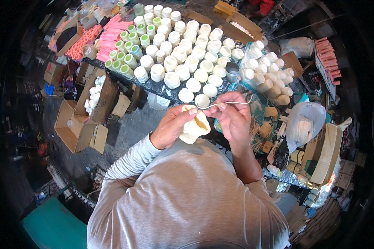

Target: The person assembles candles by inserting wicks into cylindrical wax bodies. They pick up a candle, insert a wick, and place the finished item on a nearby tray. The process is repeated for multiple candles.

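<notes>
Close in front of my chest, my left hand (171, 125) is closed on a soft cream pouch-like piece (192, 132), its thumb pressed near the upper rim. The piece hangs down with a brownish-yellow hollow showing on its right side. My right hand (235, 120) pinches a thin white cord (238, 102) beside it. From the top of the piece the cord runs across my right fingers, and its curled loose end sticks out to the right. Whether the cord is tied to the piece is hidden by my fingertips.
Ahead, a dark table (162, 89) carries rows of white cup-shaped pieces (171, 80), green-topped cylinders (126, 70) and pink sticks (112, 35). Open cardboard boxes (68, 128) stand at the left. To the right are bagged white cylinders (264, 74), a clear plastic bag (305, 124) and a carton (326, 155).
</notes>
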The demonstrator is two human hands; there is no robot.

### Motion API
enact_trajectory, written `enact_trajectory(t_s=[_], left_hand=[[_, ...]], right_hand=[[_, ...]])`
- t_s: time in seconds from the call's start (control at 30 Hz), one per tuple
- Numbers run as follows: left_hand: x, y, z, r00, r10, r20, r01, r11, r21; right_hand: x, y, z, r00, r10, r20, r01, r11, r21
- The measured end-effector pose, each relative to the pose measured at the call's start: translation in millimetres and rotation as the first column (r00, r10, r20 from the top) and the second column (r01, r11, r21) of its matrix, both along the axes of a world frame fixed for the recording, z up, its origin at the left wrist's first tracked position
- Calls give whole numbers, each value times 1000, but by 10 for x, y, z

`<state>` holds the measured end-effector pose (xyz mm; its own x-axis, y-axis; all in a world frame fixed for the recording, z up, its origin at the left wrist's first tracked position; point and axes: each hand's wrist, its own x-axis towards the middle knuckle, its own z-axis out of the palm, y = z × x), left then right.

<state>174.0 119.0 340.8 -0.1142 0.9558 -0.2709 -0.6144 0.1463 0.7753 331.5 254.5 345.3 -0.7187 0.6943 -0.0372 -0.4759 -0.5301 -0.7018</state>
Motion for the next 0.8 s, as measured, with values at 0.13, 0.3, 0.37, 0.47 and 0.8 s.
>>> enact_trajectory(t_s=[0.13,0.3,0.37,0.47,0.8], left_hand=[[16,-33,24,999,22,36,-21,999,-27],[27,-72,63,1000,-2,16,2,998,-61],[35,-80,66,1000,-6,20,7,998,-58],[56,-97,61,1000,13,22,-12,998,-54],[43,-155,46,1000,17,21,-16,999,-32]], right_hand=[[6,-34,16,1000,-7,1,7,1000,-16],[39,-49,6,1000,8,-7,-8,1000,-19],[41,-62,-17,1000,18,-17,-18,1000,-16],[37,-81,-52,1000,17,-15,-17,1000,4],[52,-81,-80,997,62,-41,-63,998,-21]])
